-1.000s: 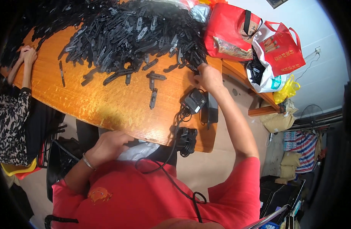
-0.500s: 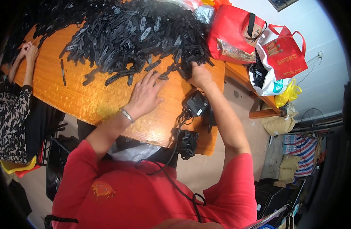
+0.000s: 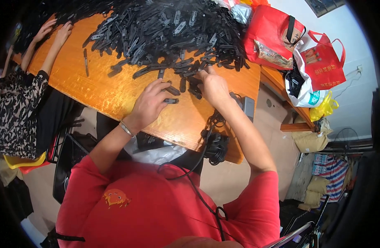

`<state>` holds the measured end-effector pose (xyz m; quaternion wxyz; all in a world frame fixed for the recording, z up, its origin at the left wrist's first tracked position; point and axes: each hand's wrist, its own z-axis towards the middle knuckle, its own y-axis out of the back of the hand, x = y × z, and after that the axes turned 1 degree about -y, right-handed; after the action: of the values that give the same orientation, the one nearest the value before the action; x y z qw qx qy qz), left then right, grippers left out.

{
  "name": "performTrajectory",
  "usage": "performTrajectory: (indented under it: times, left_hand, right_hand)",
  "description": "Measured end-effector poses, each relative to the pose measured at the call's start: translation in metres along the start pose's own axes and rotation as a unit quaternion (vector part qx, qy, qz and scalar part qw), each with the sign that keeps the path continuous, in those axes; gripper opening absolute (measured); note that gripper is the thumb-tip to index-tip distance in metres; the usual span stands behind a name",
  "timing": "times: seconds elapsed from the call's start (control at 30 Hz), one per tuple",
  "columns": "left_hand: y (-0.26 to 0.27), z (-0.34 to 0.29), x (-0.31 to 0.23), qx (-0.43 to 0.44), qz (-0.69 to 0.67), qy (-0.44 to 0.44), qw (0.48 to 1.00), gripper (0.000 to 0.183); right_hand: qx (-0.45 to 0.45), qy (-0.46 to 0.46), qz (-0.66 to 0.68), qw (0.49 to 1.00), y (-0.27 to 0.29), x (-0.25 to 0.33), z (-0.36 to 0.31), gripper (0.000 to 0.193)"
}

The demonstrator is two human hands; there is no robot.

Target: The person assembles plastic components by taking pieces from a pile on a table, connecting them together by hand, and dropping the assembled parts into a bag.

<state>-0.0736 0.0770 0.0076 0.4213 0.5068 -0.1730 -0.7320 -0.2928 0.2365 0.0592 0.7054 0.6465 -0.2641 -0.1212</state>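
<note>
A large heap of narrow black plastic pieces (image 3: 157, 37) covers the far part of the wooden table (image 3: 103, 95). At the heap's near edge my right hand (image 3: 216, 88) has its fingers bent down around a few black pieces (image 3: 194, 90); its fingertips are partly hidden. To its left, my left hand (image 3: 147, 106) rests low over the tabletop, its fingers curled. One short black piece (image 3: 171, 101) lies between its thumb and index finger. Another black piece (image 3: 172, 90) touches or lies just beyond its fingertips.
Beside my right forearm stand a dark boxy device (image 3: 248, 106) and a bundle of black cable (image 3: 216, 146). A pen (image 3: 86, 63) lies at left. Another person's hands (image 3: 62, 34) work at the far left. Red bags (image 3: 269, 37) stand at the far right.
My left hand has gone from spread flat to curled, with a piece at its fingertips. My right hand has drawn some pieces off the heap toward me. The whole view has shifted.
</note>
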Motion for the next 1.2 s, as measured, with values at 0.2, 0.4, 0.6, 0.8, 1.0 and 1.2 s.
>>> performTrajectory:
  times: [0.2, 0.4, 0.6, 0.8, 1.0, 1.2]
  left_hand:
    - [0.0, -0.007, -0.002, -0.049, 0.05, 0.001, 0.998, 0.027]
    - [0.005, -0.015, -0.008, -0.063, 0.049, 0.022, 0.997, 0.02]
    - [0.005, -0.024, -0.002, -0.133, -0.011, 0.016, 0.991, 0.018]
    - [0.001, -0.033, 0.006, -0.095, -0.483, 0.253, 0.833, 0.024]
    - [0.0, -0.021, -0.01, -0.103, -0.542, 0.221, 0.804, 0.029]
    - [0.003, -0.023, -0.009, -0.061, -0.477, 0.228, 0.847, 0.031]
  right_hand:
    - [-0.07, 0.1, -0.007, 0.993, -0.031, 0.023, -0.007, 0.014]
    - [-0.052, 0.094, -0.031, 0.994, -0.04, 0.04, 0.005, 0.019]
    - [-0.06, 0.055, -0.005, 0.997, -0.038, 0.043, 0.006, 0.019]
    - [-0.065, 0.037, 0.279, 0.957, -0.01, 0.056, -0.018, 0.024]
    - [-0.112, 0.07, 0.28, 0.951, -0.001, 0.087, -0.04, 0.026]
    - [-0.161, 0.05, 0.258, 0.951, 0.004, 0.086, -0.05, 0.015]
